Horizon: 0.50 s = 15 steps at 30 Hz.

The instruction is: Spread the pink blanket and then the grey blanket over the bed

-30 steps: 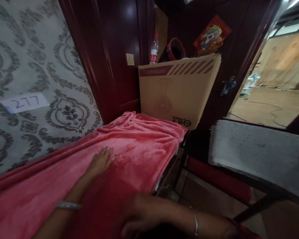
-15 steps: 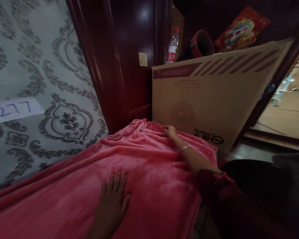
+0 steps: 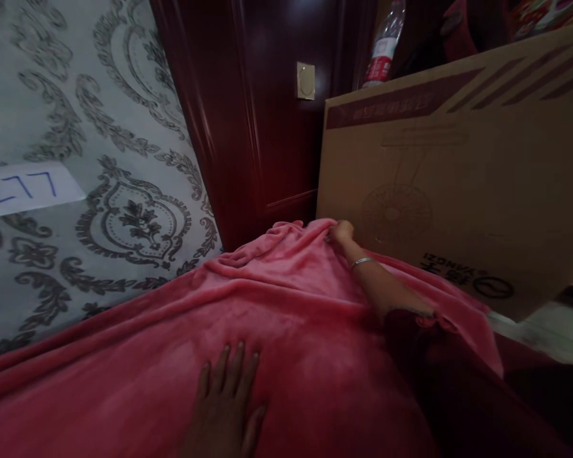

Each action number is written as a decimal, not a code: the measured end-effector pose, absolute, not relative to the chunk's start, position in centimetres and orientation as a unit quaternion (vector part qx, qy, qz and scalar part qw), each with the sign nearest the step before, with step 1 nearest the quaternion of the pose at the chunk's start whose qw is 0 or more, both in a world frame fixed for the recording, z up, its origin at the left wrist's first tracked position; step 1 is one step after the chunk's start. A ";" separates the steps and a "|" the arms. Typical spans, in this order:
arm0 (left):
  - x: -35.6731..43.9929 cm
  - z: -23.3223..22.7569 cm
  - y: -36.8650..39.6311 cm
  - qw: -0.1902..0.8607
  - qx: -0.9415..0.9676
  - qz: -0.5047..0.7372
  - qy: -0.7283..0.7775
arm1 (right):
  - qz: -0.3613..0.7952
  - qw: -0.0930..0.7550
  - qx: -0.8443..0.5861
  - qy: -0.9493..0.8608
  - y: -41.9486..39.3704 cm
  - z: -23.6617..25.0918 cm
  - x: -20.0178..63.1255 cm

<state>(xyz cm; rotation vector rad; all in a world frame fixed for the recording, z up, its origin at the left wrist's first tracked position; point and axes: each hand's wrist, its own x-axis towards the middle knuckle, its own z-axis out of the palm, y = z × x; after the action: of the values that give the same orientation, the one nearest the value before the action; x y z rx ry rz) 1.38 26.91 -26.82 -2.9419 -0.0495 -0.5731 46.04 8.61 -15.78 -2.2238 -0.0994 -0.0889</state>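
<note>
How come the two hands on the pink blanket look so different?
The left hand lies flat with fingers spread, near the camera, while the right hand is curled at the far edge, pinching a fold. The left hand rests mid-blanket; the right hand sits beside the cardboard box. A bracelet shows on the right wrist, none by the left hand. Both touch the pink blanket.

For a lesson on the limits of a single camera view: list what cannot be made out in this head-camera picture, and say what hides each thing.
- Under the pink blanket: covered, unseen.
- Right hand fingertips: tucked into the blanket fold by the cardboard box; grip unclear.
- Left hand: wrist cut by the bottom edge.
- Plastic bottle: top cut by the upper edge, base behind the box.
- Paper label: cut by the left edge.
</note>
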 end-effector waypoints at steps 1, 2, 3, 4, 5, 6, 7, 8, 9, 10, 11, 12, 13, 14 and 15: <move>1.4 -26.9 27.0 0.070 -0.979 -0.189 -0.016 | -0.064 0.433 -0.899 -0.021 8.1 -15.5 46.9; 1.4 -27.1 27.1 0.066 -0.980 -0.185 -0.017 | -0.092 0.423 -0.901 -0.010 7.5 -15.6 47.5; 1.4 -27.2 27.2 0.063 -0.981 -0.180 -0.019 | -0.116 0.412 -0.904 -0.006 7.0 -15.8 48.0; 1.4 -27.4 27.3 0.061 -0.982 -0.177 -0.020 | -0.132 0.401 -0.907 -0.012 6.5 -16.4 48.3; 1.5 -27.6 27.4 0.060 -0.982 -0.175 -0.021 | -0.138 0.390 -0.910 -0.025 6.1 -17.2 48.5; 1.5 -27.8 27.5 0.060 -0.982 -0.176 -0.019 | -0.136 0.380 -0.914 -0.044 5.9 -18.2 48.5; 1.5 -28.0 27.6 0.060 -0.982 -0.178 -0.016 | -0.128 0.370 -0.918 -0.066 5.7 -19.2 48.4; 1.6 -28.2 27.7 0.060 -0.981 -0.183 -0.013 | -0.117 0.362 -0.920 -0.090 5.7 -20.1 48.2; 1.6 -28.4 27.8 0.060 -0.980 -0.187 -0.013 | -0.108 0.354 -0.922 -0.111 5.7 -20.9 48.0; 1.6 -28.5 27.8 0.060 -0.980 -0.191 -0.013 | -0.104 0.347 -0.924 -0.127 5.7 -21.4 47.8; 1.7 -28.6 27.9 0.061 -0.979 -0.195 -0.014 | -0.103 0.339 -0.925 -0.139 5.7 -21.7 47.6; 1.7 -28.6 27.9 0.062 -0.978 -0.198 -0.015 | -0.106 0.330 -0.926 -0.146 5.7 -21.8 47.2; 1.8 -28.5 27.9 0.063 -0.977 -0.201 -0.016 | -0.111 0.321 -0.929 -0.149 5.6 -21.8 46.8; 1.8 -28.3 27.8 0.064 -0.977 -0.202 -0.016 | -0.115 0.312 -0.932 -0.147 5.4 -21.6 46.3; 1.9 -28.1 27.7 0.062 -0.978 -0.201 -0.016 | -0.116 0.302 -0.935 -0.144 5.1 -21.3 45.7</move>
<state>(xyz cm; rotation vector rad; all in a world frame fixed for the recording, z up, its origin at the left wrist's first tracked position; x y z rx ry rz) 1.92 27.73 -28.11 -2.9551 -0.0487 -0.6062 45.69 5.10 -21.32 -2.4804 -0.3824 -0.3086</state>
